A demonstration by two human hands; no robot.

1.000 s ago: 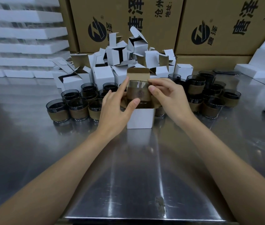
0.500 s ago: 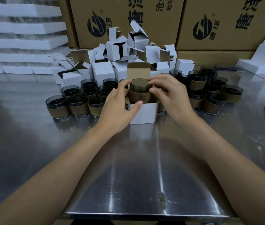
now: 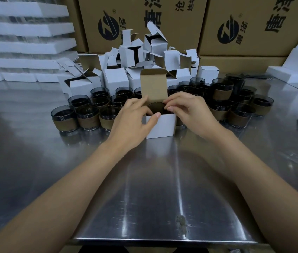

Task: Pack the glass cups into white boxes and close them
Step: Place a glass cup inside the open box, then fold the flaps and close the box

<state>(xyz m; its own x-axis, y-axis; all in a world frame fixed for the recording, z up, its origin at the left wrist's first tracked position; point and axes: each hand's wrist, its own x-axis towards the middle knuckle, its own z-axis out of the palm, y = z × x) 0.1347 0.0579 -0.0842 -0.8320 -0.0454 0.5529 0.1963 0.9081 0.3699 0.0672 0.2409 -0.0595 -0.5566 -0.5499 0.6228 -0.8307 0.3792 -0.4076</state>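
**Cup's in, lid not shut yet**

The white box [image 3: 161, 126] is stood upright around the middle of the bench [image 3: 153, 179], a bit toward the far edge, mouth facing up. A glass cup [image 3: 156, 107] is sunk inside it, with only the dark rim showing at the opening. The box is gripped by the left hand [image 3: 133, 119], thumb pressed on the near wall and fingers curled round the left side. The right hand [image 3: 188, 110] is curled over the right rim. Whether a side flap is caught under those fingertips can't be told.

The lid flap [image 3: 153, 84] is stood straight up off the far wall, just beyond both hands. It'd probably have to be folded back toward the near edge and tucked in. Neither hand looks closer to it, honestly.

The heap of empty boxes [image 3: 131, 57] is piled toward the far edge, mostly open, nothing seen inside. Loose cups [image 3: 88, 115] are bunched left and right of the box, unboxed, so plenty is left.
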